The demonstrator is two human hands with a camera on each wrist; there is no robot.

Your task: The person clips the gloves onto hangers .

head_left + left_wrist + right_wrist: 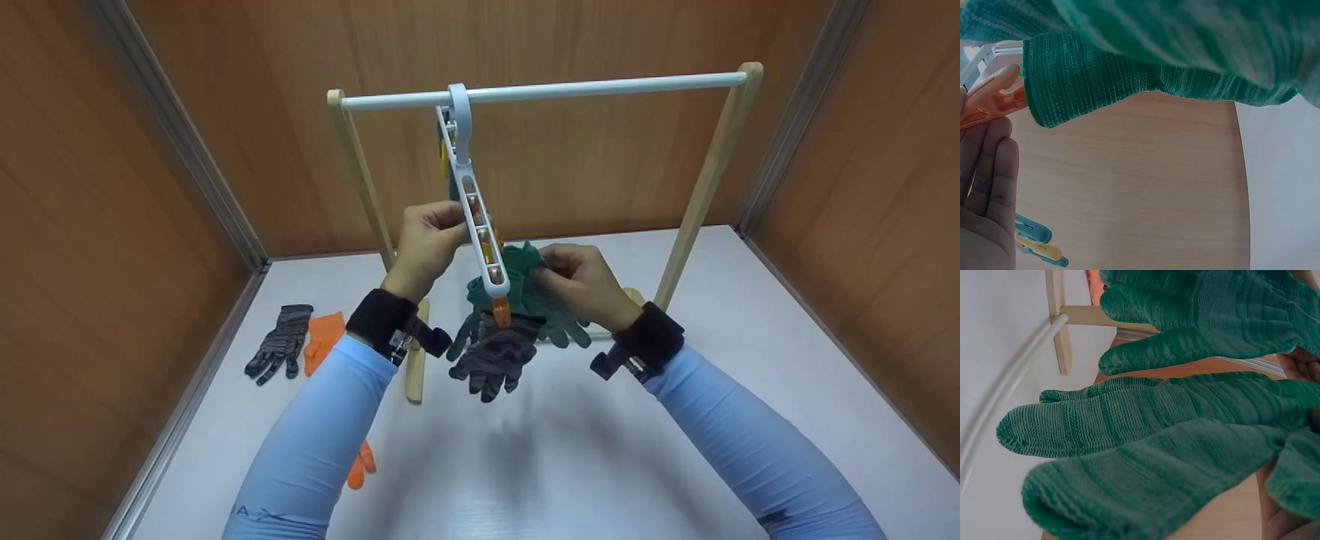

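Left hand [426, 244] | your fingers curl round the white clip hanger [480, 232] to steady it on the rail [540, 90] | right hand [577, 281] pinches the green glove [525, 289] cuff at the hanger's 3 o'clock side, beside an orange peg [501, 311] | glove hangs long axis vertical, fingers toward 6 o'clock | striped grey glove [491, 360] already pegged below.

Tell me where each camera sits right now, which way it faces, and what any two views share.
Head: worn high, looking forward and down at the rack, the clip hanger, both hands and both blue sleeves.
Left wrist: beside the left hand, facing the green glove, an orange clip and the wood wall.
Right wrist: under the right hand, filled by green glove fingers.
Shared: all three show the green glove.
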